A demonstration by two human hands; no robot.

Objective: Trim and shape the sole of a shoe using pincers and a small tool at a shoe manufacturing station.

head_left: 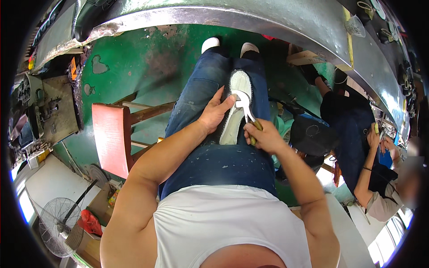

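A shoe (230,127) lies sole up along my lap, its pale sole ringed by a dark, rough edge. My left hand (215,111) grips the shoe's left side, with the thumb pressed on the sole near its middle and the index finger stretched forward. In my right hand (263,135) is a tool that looks like pincers (244,103): a pale curved head, two narrow arms and yellow-green grips. Its head rests over the middle of the sole, beside my left thumb. My right fingers wrap the grips, and what the jaws hold is too small to tell.
A long metal bench (214,14) curves across the front. To my left stands a chair with a pink backrest (111,139), and a wire fan (60,227) is farther back. At right, another person (380,178) works with their hands. A dark bag-like thing (313,134) lies between us.
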